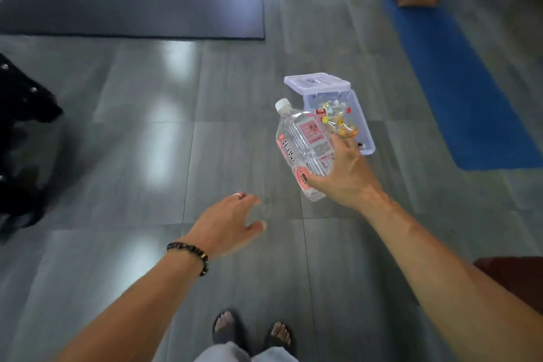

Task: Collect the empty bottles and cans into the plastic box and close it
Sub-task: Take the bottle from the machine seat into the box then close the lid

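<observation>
While the right hand (342, 173) grips a bottle (302, 147) near the open box (363, 123), the left hand (227, 223) hangs empty, fingers spread.

The clear bottle (302, 150) in the right hand (346, 173) carries a pink and white label (316, 141) with large dark Chinese characters along its side, but they are blurred and partly covered by the fingers (340, 144), so I cannot read them with certainty. A block of small print on the same label is too fine to read. Nothing else in the room shows readable writing.
</observation>
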### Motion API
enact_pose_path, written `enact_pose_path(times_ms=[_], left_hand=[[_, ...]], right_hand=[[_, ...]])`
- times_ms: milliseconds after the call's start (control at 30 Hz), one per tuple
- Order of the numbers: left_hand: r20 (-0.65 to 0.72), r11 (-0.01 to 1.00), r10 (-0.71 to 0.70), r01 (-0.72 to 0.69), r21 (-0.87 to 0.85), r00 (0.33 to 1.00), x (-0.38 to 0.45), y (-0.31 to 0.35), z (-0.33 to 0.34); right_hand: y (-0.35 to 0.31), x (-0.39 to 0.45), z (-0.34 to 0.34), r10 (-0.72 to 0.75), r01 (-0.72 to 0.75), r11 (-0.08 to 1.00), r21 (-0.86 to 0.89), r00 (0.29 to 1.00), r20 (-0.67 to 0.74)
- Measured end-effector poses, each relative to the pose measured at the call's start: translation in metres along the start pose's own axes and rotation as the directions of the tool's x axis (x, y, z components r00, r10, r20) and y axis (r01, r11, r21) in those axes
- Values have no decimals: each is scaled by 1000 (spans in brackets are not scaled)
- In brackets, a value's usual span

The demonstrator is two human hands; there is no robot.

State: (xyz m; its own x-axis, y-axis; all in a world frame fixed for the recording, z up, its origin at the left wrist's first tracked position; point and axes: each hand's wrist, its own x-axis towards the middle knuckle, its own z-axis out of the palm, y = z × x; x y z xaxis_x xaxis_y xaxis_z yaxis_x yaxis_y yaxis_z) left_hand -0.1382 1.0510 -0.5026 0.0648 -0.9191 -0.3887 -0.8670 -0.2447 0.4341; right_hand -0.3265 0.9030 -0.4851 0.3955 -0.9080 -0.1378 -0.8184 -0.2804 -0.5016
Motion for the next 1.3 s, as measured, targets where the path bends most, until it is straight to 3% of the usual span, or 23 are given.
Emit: enact_pose_path(times_ms=[167,300,500,767,967,1100,1300], left_hand=[[49,989,137,-139,43,989,141,-10,-43],[116,967,222,-234,104,968,252,-22,-67],[229,911,347,-385,147,909,385,-15,-69],[353,837,444,-522,165,823,541,7,18],[431,812,460,-564,148,776,642,-2,116],[459,779,498,-612,136,736,686,-5,157],[513,738,530,-665,113,675,721,-17,187]], right_hand=[[28,111,-8,127,-127,992,-9,991,-44],[52,194,5,252,-243,966,86,961,-114],[109,280,41,485,-463,872,159,860,-157],[237,366,114,719,-660,686,305,679,-149],[330,414,201,887,-719,431,545,449,-108],[358,439,246,955,-696,226,681,296,-14],[371,456,278,950,-748,211,629,310,49]])
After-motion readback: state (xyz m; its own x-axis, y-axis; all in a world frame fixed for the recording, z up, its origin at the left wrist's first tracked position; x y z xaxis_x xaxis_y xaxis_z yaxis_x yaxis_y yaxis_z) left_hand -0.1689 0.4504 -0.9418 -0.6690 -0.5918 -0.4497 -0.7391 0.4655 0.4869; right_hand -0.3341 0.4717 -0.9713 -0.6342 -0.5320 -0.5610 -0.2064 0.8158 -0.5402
